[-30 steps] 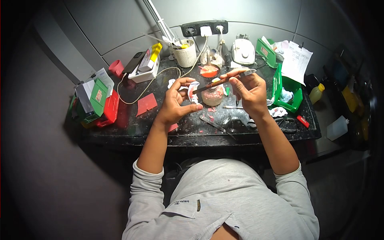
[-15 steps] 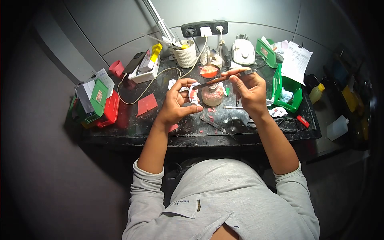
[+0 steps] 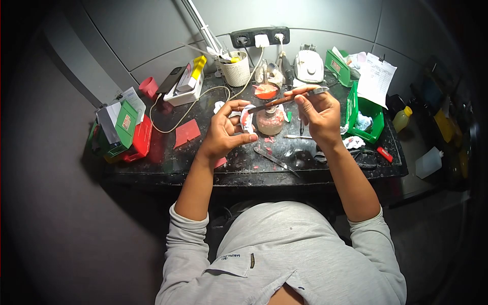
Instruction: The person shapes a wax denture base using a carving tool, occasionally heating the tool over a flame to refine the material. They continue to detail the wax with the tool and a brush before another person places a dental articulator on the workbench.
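Note:
My left hand (image 3: 223, 129) is closed around a white plaster dental model (image 3: 247, 121) with pink-red wax on it, thumb at its lower end and fingers at its upper end. My right hand (image 3: 321, 116) pinches a wax knife (image 3: 278, 101) with a brown handle and metal ends. Its blade reaches left to the upper edge of the model. A dark, pointed tool (image 3: 301, 126) shows just below my right fingers. Behind the knife stands a round glass burner (image 3: 270, 122) with pink bits in it. Another knife (image 3: 274, 160) lies on the table in front of it.
A pink wax sheet (image 3: 187, 133) lies left on the black table (image 3: 234, 175). Farther back stand a white tray (image 3: 188, 94), a woven cup of tools (image 3: 235, 71), a red dish (image 3: 266, 91) and a white device (image 3: 308, 66). Green bins (image 3: 373, 133) flank the right side.
My right hand has shifted slightly right and down, and the wax knife's angle has changed a little. My left hand and the dental model stay nearly in place.

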Demonstrator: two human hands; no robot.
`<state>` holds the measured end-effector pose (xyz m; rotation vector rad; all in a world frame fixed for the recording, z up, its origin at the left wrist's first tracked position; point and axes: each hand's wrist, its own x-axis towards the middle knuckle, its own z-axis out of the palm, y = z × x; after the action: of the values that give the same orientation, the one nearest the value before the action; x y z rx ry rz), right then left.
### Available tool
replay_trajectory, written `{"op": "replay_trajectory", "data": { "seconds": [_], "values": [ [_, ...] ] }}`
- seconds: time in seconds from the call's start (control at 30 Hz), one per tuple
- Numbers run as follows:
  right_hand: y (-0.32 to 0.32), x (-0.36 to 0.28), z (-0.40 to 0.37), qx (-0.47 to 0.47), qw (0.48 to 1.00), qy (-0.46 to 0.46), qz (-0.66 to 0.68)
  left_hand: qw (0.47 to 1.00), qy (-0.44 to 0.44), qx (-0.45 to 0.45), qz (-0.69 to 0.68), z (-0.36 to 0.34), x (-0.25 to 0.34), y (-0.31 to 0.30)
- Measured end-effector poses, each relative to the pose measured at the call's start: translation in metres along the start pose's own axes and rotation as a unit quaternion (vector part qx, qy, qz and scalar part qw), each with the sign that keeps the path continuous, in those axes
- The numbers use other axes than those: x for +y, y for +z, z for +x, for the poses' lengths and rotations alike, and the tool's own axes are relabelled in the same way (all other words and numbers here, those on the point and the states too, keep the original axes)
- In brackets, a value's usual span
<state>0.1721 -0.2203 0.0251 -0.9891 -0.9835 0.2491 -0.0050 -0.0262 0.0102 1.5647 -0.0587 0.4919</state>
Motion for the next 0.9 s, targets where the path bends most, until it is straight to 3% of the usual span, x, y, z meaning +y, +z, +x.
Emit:
{"op": "replay_trajectory", "data": {
  "seconds": [0.17, 0.33, 0.4, 0.63, 0.9],
  "values": [
    [-0.009, -0.002, 0.004, 0.105, 0.993, 0.002, -0.059, 0.997, 0.028, 0.039, 0.053, 0.004, -0.012, -0.006],
    [-0.014, 0.003, 0.006, 0.113, 0.99, 0.036, -0.072, 0.993, 0.023, 0.064, 0.097, 0.004, -0.012, -0.004],
    [-0.007, 0.003, 0.004, 0.06, 0.997, 0.043, 0.009, 0.993, 0.025, 0.05, 0.108, 0.003, -0.011, -0.003],
    [0.005, 0.006, 0.0, -0.018, 0.996, 0.055, 0.065, 0.995, -0.013, 0.034, 0.095, 0.001, 0.0, 0.003],
    [0.008, 0.006, 0.0, -0.013, 0.997, 0.063, 0.052, 0.995, 0.002, 0.03, 0.098, 0.001, -0.002, 0.003]
  ]
}}
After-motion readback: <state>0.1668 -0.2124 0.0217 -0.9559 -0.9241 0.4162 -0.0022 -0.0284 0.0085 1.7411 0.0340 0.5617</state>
